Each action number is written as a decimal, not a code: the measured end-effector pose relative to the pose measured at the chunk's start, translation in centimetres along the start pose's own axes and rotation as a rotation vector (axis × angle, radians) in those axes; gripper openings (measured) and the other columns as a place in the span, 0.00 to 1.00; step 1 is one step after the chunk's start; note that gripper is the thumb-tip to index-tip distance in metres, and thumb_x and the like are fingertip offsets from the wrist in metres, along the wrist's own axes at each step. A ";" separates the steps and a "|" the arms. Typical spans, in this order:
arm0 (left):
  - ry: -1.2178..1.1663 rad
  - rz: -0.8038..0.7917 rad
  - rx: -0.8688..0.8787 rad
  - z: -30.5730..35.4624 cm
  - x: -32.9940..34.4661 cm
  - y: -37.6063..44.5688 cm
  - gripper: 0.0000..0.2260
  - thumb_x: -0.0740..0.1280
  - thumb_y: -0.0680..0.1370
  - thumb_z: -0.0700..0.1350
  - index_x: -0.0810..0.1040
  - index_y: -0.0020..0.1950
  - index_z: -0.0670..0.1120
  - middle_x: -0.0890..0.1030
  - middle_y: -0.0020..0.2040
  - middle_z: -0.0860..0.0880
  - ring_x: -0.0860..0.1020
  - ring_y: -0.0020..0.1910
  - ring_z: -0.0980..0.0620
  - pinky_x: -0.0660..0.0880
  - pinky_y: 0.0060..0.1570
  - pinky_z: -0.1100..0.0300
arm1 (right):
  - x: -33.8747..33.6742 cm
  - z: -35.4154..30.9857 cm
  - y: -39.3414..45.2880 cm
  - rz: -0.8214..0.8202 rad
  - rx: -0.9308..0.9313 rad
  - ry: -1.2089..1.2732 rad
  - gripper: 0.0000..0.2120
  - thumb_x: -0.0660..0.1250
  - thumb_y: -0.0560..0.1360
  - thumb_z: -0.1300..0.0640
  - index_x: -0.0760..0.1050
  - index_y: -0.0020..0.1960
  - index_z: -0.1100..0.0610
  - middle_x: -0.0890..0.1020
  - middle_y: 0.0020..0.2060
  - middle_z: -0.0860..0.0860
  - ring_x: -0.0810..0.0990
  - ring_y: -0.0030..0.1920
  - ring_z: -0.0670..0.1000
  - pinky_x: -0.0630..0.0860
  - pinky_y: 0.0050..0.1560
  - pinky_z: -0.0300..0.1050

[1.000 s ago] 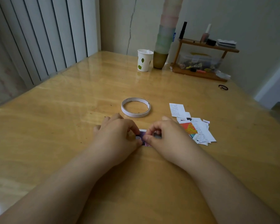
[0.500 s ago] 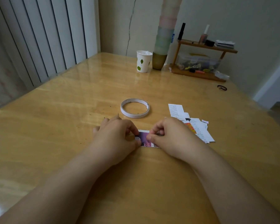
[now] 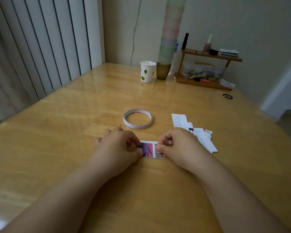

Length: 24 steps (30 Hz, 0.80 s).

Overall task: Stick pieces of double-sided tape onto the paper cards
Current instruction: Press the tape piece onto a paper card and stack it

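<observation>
A small purple and pink paper card (image 3: 149, 150) lies flat on the wooden table (image 3: 74, 132) between my hands. My left hand (image 3: 119, 147) has curled fingers and holds the card's left end down with thumb and fingertips. My right hand (image 3: 178, 147), fingers curled too, pinches at the card's right end, where a pale strip that looks like tape lies across it. A white roll of double-sided tape (image 3: 137, 118) lies just beyond the hands. A pile of cut paper cards (image 3: 198, 133) sits to the right, partly behind my right hand.
At the far end stand a paper cup with leaf prints (image 3: 147, 73), a tall stack of pastel cups (image 3: 168, 47) and a small wooden shelf (image 3: 207, 71) with clutter. A black hair tie (image 3: 227, 96) lies at the right. Vertical blinds hang at the left.
My right hand has slid rightwards along the card, uncovering more of its purple face. The left hand has stayed in place on the card's left end.
</observation>
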<state>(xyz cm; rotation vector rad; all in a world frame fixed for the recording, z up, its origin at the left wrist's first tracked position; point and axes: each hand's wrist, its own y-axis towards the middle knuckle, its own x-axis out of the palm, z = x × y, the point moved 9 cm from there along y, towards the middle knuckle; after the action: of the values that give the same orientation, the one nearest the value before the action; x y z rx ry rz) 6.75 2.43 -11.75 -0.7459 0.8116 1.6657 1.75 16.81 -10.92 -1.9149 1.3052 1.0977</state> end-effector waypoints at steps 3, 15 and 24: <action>-0.006 -0.006 -0.021 0.0 0.1 0.0 0.05 0.69 0.72 0.55 0.75 0.45 0.61 0.71 0.47 0.59 0.67 0.54 0.56 0.61 0.54 0.58 | -0.4 0.8 -0.1 0.020 0.011 0.012 0.07 0.71 0.72 0.50 0.78 0.36 0.48 0.69 0.29 0.44 0.68 0.41 0.47 0.63 0.46 0.42; 0.339 0.048 0.011 0.8 -3.2 2.0 0.17 0.65 0.77 0.50 0.69 0.65 0.54 0.71 0.62 0.55 0.73 0.58 0.51 0.71 0.60 0.54 | -2.7 0.5 0.1 0.251 -0.071 0.109 0.05 0.68 0.75 0.51 0.76 0.50 0.49 0.74 0.37 0.44 0.73 0.45 0.46 0.70 0.55 0.47; 0.428 0.043 0.191 1.8 0.0 6.7 0.11 0.58 0.78 0.41 0.76 0.57 0.50 0.73 0.63 0.52 0.69 0.64 0.50 0.54 0.69 0.54 | -3.8 0.7 -0.2 0.368 -0.140 0.228 0.07 0.68 0.75 0.55 0.78 0.52 0.52 0.75 0.41 0.43 0.73 0.42 0.41 0.68 0.41 0.30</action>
<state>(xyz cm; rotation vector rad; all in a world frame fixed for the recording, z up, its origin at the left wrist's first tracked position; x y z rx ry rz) 0.12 2.70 -9.85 -0.9697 1.2747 1.4579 1.03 19.22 -7.98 -1.9973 1.8048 1.1978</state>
